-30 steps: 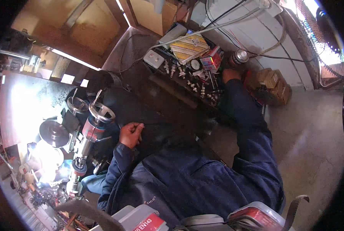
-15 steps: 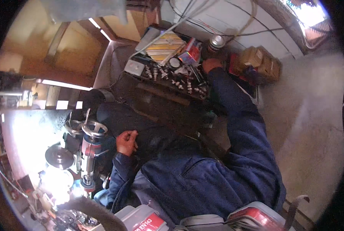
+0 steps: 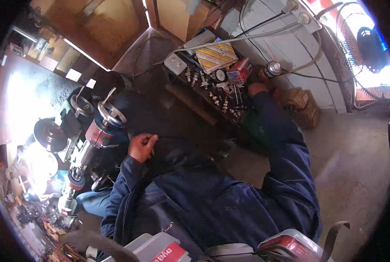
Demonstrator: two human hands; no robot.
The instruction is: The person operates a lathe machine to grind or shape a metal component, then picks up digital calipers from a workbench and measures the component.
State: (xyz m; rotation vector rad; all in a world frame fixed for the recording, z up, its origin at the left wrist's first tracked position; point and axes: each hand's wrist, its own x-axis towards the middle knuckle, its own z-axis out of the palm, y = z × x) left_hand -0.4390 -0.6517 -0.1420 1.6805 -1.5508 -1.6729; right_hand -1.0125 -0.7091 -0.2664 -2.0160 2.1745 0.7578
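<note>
My left hand [image 3: 142, 147] is held over my dark-clothed lap, fingers curled and thumb pressed against them; whatever may be inside the curl is hidden. My right arm stretches far forward, and my right hand [image 3: 258, 88] is at the right end of a low, cluttered surface. Its fingers are lost in shadow there, close to a can with a silvery top [image 3: 272, 68] and a red-and-blue box [image 3: 239, 71]. Left of that hand lie several small metal parts that look like spark plugs [image 3: 225, 104], a round dial gauge [image 3: 220, 75] and a yellow striped box [image 3: 216, 56].
A machine with a metal handwheel [image 3: 112, 113] stands by my left arm, a dark disc [image 3: 50, 135] beyond it. Cardboard boxes [image 3: 306, 111] sit right of my right hand. A white socket block [image 3: 175, 64] and loose cables [image 3: 286, 72] are at the back.
The view has tilted, so the cluttered surface shows farther right and the machine appears turned. My left hand stays curled over my lap; my right hand remains at the surface's right end.
</note>
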